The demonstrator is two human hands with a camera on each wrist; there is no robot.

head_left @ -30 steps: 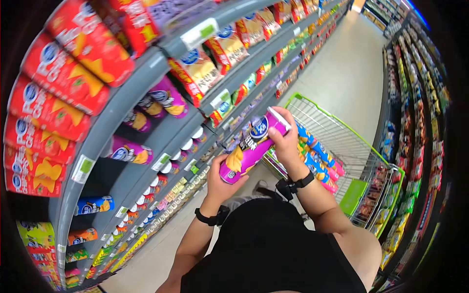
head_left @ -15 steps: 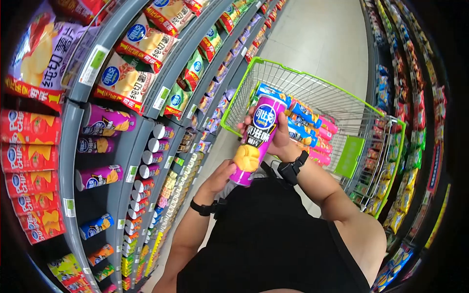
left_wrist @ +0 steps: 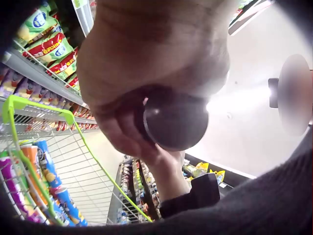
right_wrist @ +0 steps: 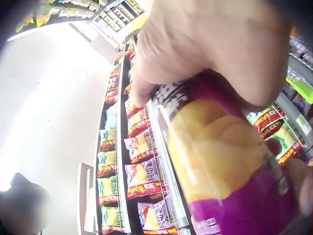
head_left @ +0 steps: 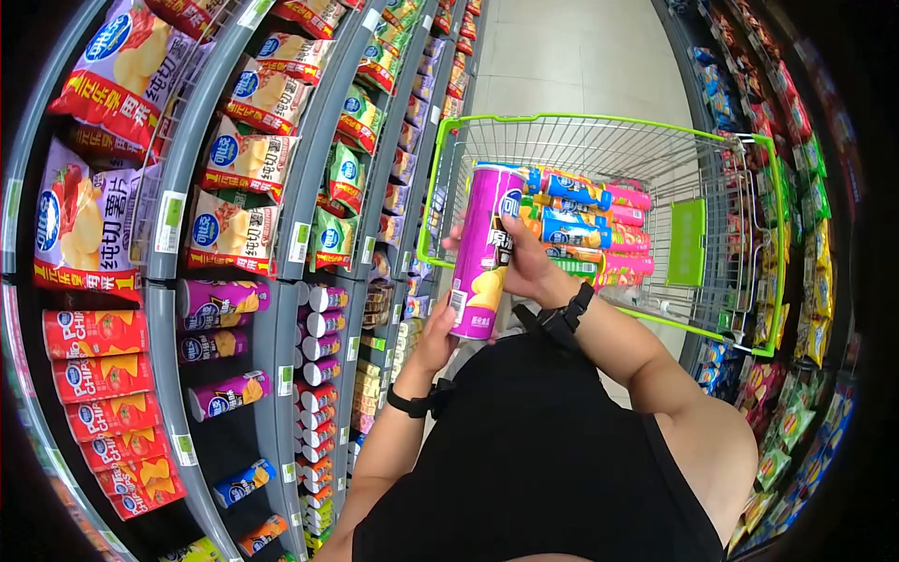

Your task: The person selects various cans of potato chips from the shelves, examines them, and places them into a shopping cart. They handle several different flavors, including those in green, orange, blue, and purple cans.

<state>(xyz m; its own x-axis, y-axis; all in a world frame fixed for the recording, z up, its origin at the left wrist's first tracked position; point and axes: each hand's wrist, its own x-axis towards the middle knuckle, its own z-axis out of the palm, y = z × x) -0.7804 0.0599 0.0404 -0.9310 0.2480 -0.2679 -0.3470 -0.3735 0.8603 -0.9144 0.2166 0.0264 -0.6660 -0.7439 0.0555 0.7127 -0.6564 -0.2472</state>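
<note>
A purple can of potato chips [head_left: 479, 253] stands tilted between both hands in the head view, its yellow chip picture and a barcode showing. My right hand [head_left: 526, 265] grips its upper part, thumb across the front and fingertips showing past the far side. Around the lower end, my left hand [head_left: 436, 337] holds the can near its base. In the left wrist view the can's dark round bottom [left_wrist: 176, 122] faces the camera, beneath the left hand [left_wrist: 156, 54]. The right wrist view shows the can [right_wrist: 220, 156] close up under the right hand [right_wrist: 210, 49].
Just beyond the hands is a green-rimmed shopping cart [head_left: 599, 120] with several blue, orange and pink chip cans [head_left: 576, 229] inside. Shelves on the left hold chip bags [head_left: 234, 155], red chip boxes [head_left: 108, 379] and more purple cans [head_left: 225, 393]. Snack shelves [head_left: 805, 309] line the right side.
The can has swung from lying slanted to nearly upright and turned about its length, bringing the barcode side into view. Both hands keep hold of it. The head view has shifted.
</note>
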